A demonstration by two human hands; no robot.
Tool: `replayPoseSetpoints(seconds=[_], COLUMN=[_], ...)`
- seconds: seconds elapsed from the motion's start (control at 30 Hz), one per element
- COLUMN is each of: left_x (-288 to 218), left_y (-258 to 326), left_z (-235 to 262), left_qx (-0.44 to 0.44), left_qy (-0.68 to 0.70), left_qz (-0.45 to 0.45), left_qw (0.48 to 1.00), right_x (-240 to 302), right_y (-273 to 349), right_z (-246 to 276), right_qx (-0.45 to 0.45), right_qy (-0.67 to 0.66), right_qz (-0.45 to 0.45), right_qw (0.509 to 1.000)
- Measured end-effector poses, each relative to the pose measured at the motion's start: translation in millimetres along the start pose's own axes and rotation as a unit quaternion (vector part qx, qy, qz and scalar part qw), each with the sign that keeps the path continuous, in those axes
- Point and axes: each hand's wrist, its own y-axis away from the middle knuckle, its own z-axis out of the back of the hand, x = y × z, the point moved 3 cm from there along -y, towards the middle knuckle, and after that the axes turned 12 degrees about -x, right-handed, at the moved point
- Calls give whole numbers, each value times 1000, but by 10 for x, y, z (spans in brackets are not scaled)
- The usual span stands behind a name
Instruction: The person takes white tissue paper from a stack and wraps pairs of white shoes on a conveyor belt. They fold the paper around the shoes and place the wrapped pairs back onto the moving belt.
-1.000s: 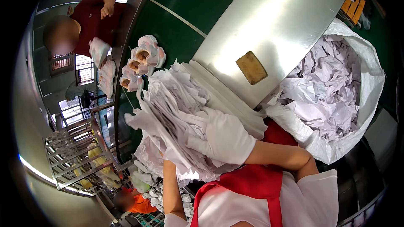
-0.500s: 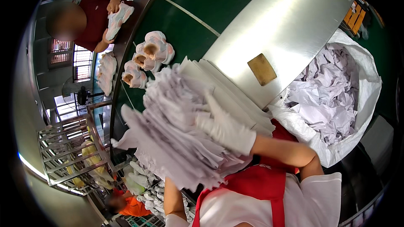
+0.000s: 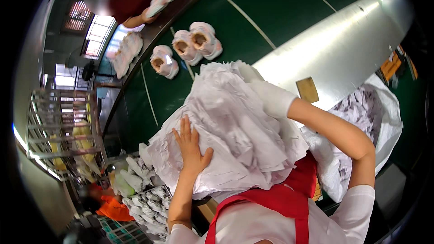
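Note:
A large stack of crumpled white paper sheets [image 3: 235,131] lies fanned out in front of me, over the edge of the green table. My left hand [image 3: 191,147], bare, rests flat on the left part of the stack with its fingers spread. At the stack's right side is my right hand [image 3: 273,98] in a white glove, touching the paper. Its fingers blend into the white sheets, so their grip is hard to see.
Several pale sneakers [image 3: 199,40] stand on the green table [image 3: 253,7] beyond the stack. A metal plate [image 3: 334,47] slopes at the right, above a white sack [image 3: 389,117] of crumpled paper. Across the table a person [image 3: 129,0] holds a sneaker. A metal rack [image 3: 63,126] is at left.
The paper, standing bunched up before, is now spread flatter. My left hand has come out onto its top. My right hand has moved from the middle to its right side.

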Motion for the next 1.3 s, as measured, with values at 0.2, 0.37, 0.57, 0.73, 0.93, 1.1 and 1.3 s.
replayPoseSetpoints(seconds=[0.2,0.37,0.57,0.73,0.93,1.1,1.3], left_x=[-62,-88,-47,31,27,273,669], left_y=[-43,-44,0,-14,-254,-494,-380], left_z=[92,78,57,249,770,787,529], left_qx=[0,-7,-9,-112,-93,-16,167], left_qy=[-1,0,39,272,33,142,283], left_qz=[17,29,41,72,76,3,94], left_qw=[1000,1000,998,953,992,990,940], right_x=[352,753,814,1195,1061,1295,1430], right_y=[-10,-25,18,360,702,660,566], right_z=[37,154,-108,60,71,-122,-171], right_qx=[43,103,20,-53,28,9,35], right_qy=[-494,-386,-8,-81,65,82,89], right_qz=[-233,-223,8,-188,-13,299,275], right_qw=[837,889,1000,977,997,951,957])
